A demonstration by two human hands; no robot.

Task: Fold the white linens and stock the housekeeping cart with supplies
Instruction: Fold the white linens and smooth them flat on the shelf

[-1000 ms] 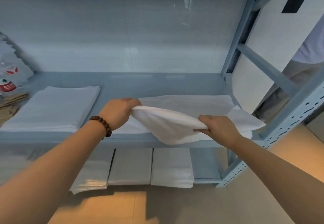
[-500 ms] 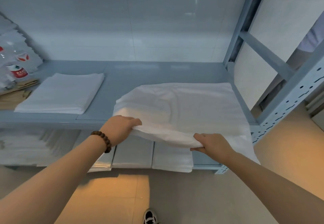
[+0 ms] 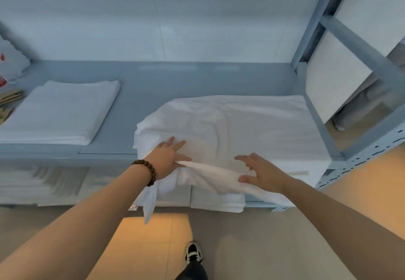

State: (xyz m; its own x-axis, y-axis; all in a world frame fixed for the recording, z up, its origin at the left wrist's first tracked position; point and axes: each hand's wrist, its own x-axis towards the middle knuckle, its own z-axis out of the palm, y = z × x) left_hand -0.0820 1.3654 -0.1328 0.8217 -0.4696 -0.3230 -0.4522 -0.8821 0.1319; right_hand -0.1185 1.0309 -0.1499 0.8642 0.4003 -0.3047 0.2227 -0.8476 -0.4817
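The white linen (image 3: pixel 230 126) lies on the shelf (image 3: pixel 135 104) at centre right of the frame, with its near edge spilling over the shelf's front. The left hand (image 3: pixel 167 159) rests on its near left corner, fingers straight and spread. The right hand (image 3: pixel 262 173) is also spread, thumb touching a raised fold that runs between both hands. The cloth is rumpled and creased, and a tail hangs below the left wrist.
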